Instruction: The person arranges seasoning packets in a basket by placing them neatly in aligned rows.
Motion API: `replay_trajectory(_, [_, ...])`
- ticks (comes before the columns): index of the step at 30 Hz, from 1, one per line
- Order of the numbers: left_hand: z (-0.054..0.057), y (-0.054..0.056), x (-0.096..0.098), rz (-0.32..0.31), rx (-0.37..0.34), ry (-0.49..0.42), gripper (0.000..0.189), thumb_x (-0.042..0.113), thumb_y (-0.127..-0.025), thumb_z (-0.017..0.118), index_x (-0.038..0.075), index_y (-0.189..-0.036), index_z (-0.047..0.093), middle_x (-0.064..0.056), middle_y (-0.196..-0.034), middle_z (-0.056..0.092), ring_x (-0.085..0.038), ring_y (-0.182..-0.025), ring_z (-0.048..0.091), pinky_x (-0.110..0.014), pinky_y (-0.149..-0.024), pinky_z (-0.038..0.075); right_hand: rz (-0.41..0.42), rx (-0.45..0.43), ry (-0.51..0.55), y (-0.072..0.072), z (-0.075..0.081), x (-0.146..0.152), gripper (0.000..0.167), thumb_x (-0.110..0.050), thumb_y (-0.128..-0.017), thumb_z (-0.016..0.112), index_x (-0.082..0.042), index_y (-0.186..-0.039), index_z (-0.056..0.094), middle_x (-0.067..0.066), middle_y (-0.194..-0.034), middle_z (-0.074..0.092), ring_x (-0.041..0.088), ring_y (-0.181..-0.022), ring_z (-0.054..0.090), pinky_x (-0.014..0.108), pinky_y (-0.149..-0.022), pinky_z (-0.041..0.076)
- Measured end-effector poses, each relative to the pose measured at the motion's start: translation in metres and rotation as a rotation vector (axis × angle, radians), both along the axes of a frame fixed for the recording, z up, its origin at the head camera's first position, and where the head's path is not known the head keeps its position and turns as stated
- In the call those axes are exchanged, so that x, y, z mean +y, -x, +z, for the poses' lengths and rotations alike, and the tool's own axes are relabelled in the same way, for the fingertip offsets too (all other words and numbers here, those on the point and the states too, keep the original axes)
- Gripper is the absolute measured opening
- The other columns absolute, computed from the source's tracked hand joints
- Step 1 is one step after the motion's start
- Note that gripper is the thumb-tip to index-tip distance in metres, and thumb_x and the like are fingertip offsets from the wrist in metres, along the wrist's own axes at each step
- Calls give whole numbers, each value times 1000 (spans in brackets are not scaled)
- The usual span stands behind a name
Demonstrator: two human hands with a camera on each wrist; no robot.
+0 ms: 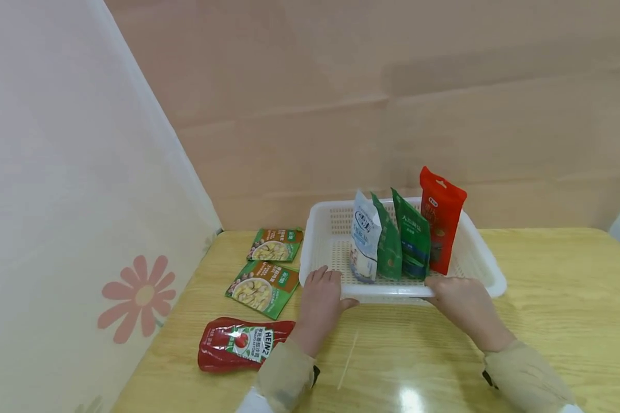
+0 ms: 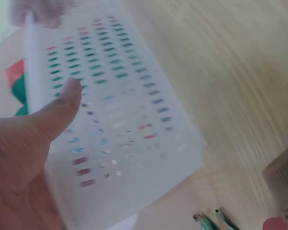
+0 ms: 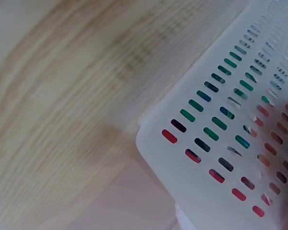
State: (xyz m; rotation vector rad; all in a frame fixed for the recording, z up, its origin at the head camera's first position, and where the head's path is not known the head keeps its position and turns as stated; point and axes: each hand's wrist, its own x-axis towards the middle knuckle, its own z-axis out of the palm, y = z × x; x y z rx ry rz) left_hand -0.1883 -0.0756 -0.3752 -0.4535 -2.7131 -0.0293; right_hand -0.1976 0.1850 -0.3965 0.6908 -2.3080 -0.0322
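A white plastic basket (image 1: 387, 291) with slotted walls is at the back of the table. My left hand (image 1: 320, 307) grips its near rim at the left, with the thumb against the slotted outer wall in the left wrist view. My right hand (image 1: 462, 304) holds the same rim further right. Inside the basket stand a white and pale-blue bag (image 1: 365, 238), two green bags, the left one (image 1: 388, 244) beside the right one (image 1: 413, 232), and a tall red bag (image 1: 442, 221). Their colours show through the basket's slots (image 3: 197, 105) in the right wrist view.
Left of the basket lie two green and brown food packets, the far one (image 1: 276, 245) above the near one (image 1: 263, 287). A red Heinz tomato ketchup bottle (image 1: 240, 344) lies on its side near my left forearm. Pale walls bound the wooden table (image 1: 403, 361) behind and at left.
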Motion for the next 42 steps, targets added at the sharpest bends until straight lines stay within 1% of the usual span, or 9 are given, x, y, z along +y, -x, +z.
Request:
replay_trajectory(6, [17,-26,-11,32,-183,-219,85,53,-81,67,-4,-140,42,-17,-146,45,-31,-137,42,-41,-110,38,-19,-14,24,-2,-1,-2,44,-15,-57,89,-17,-59,44,-5,-47,40,8,-41,34,25,-37,31])
replay_trajectory(13, [27,-65,-49,113,-181,-298,71,43,-88,64,-7,-135,47,-19,-144,47,-34,-131,48,-44,-105,43,10,13,49,-1,-2,-1,44,-11,-55,85,-17,-58,42,-4,-48,38,8,-41,35,26,-36,30])
replay_trajectory(18, [16,-82,-83,285,-259,-278,69,44,-87,65,-8,-131,51,-21,-138,52,-37,-126,52,-49,-99,46,19,13,52,-2,-2,-1,42,-12,-55,86,-16,-59,44,-4,-50,41,8,-42,35,25,-37,32])
replay_trajectory(22, [6,-88,-110,488,-404,-304,73,45,-90,60,-11,-135,44,-27,-141,45,-44,-130,44,-55,-103,40,21,-1,53,-1,-2,-3,41,-14,-55,87,-15,-60,46,-3,-51,44,8,-42,37,25,-37,34])
replay_trajectory(25, [-4,-90,-126,575,-443,-326,71,42,-93,57,-14,-134,42,-32,-140,43,-48,-130,41,-57,-104,38,27,7,54,0,-2,-2,39,-13,-55,86,-14,-60,47,-2,-51,44,9,-41,37,25,-36,34])
replay_trajectory(30, [-17,-91,-134,603,-391,-377,59,36,-93,57,-9,-130,49,-29,-134,51,-45,-125,47,-56,-99,43,27,26,68,0,-1,3,37,-12,-54,82,-14,-60,46,-2,-49,41,10,-40,37,26,-35,31])
replay_trajectory(37, [-18,-91,-138,565,-323,-391,61,35,-91,60,-8,-133,47,-29,-137,48,-46,-128,44,-56,-104,38,34,29,74,2,-3,5,33,-17,-57,79,-15,-62,47,-1,-49,46,10,-40,40,26,-35,31])
replay_trajectory(40, [-17,-91,-141,505,-313,-373,58,32,-90,63,-5,-132,49,-27,-138,47,-45,-129,42,-56,-107,35,49,41,82,3,-5,3,26,-22,-66,71,-15,-62,46,-1,-49,46,10,-40,40,26,-35,31])
replay_trajectory(42, [-17,-91,-144,443,-300,-356,55,29,-88,65,-3,-130,53,-25,-137,49,-44,-129,43,-56,-106,35,54,49,87,4,-6,2,32,-31,-86,58,-15,-61,46,-2,-49,45,10,-40,40,26,-35,30])
